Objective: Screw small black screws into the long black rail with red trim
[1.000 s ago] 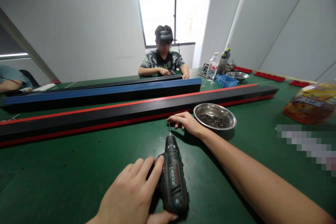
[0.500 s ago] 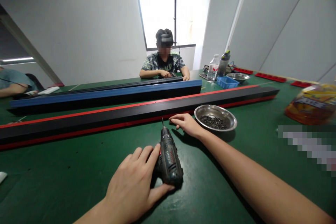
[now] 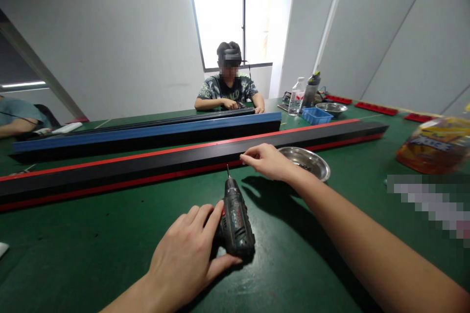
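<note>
Green desk [image 3: 110, 259] spans most of my lower view. Across it runs a long black beam with red edges [image 3: 183, 162]; beyond that lies a second, shorter-looking beam with a blue face [image 3: 165, 133]. A co-worker [image 3: 229, 90] sits at the far side, both hands at dark work. At right, an orange-and-yellow bag [image 3: 433, 149] stands on the desk. Power drill [image 3: 237, 220]: near side of the red-edged beam, front end pointing away from me. Steel bowl [image 3: 322, 168]: close by the same beam, partly hidden behind my right hand [image 3: 270, 162]. My left hand [image 3: 183, 249] is clamped on the drill, thumb at its rear end. My right-hand fingers are raised above the desk, thumb and index tips together; cannot tell whether they pinch anything. Drill bit [image 3: 228, 171]: tip near the beam's lower red edge, contact unclear. Small dark pieces [image 3: 304, 166] show inside the bowl.
</note>
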Demonstrator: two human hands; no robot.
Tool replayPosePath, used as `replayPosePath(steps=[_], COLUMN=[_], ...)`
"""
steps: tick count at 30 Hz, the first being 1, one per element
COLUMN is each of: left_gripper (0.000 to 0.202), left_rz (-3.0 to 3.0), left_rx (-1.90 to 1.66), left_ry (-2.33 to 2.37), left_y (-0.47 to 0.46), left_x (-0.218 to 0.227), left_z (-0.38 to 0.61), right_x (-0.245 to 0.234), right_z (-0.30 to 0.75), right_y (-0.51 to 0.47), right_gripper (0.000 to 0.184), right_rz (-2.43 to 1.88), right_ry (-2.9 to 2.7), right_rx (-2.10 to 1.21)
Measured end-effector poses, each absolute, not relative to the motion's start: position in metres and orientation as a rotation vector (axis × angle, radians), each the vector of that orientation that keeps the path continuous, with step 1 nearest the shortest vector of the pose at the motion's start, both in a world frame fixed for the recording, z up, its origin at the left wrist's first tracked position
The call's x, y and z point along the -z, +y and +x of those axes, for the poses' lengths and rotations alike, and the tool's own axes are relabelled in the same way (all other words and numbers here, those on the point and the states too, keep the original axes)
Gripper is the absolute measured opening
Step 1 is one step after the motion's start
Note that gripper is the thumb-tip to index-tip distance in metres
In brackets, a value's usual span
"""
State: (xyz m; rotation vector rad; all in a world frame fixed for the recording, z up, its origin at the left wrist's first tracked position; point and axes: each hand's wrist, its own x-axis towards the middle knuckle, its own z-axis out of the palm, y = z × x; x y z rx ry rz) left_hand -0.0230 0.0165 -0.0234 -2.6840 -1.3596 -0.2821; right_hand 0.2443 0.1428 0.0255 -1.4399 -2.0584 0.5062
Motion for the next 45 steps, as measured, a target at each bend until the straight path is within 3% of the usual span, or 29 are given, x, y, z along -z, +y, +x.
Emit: replayPosePath(steps=[7, 14, 21, 25, 32, 45], left_gripper=[0.089, 0.089, 0.09, 0.088, 0.084, 0.086], left_rz=[-2.691, -2.697, -2.677, -2.672, -2.656, -2.656], left_rx=[0.287, 0.351, 0.397, 0.421, 0.451, 0.454], left_ry=[-1.342, -1.343, -1.283, -1.244, -1.206, -1.123], left_y=[0.017, 0.015, 0.011, 0.01, 0.007, 0.001], left_x=[0.024, 0.027, 0.032, 0.032, 0.028, 0.018], left_z=[-0.025, -0.028, -0.035, -0.038, -0.034, -0.032], right_x=[-0.076, -0.082, -0.069, -0.051, -0.035, -0.055], right_z=[0.287, 0.317, 0.325, 0.328, 0.335, 0.335], right_y=[0.132, 0.133, 0.143, 0.145, 0.15, 0.152], right_gripper=[0.045, 0.047, 0.023, 0.004, 0.004, 0.012], right_rz=[-1.808, -2.115, -2.368, -2.569, -2.572, -2.361], right_ry=[-1.972, -1.957, -2.017, -2.001, -1.999, -2.051], right_rx=[-0.341, -0.417, -0.419, -0.604, -0.641, -0.316])
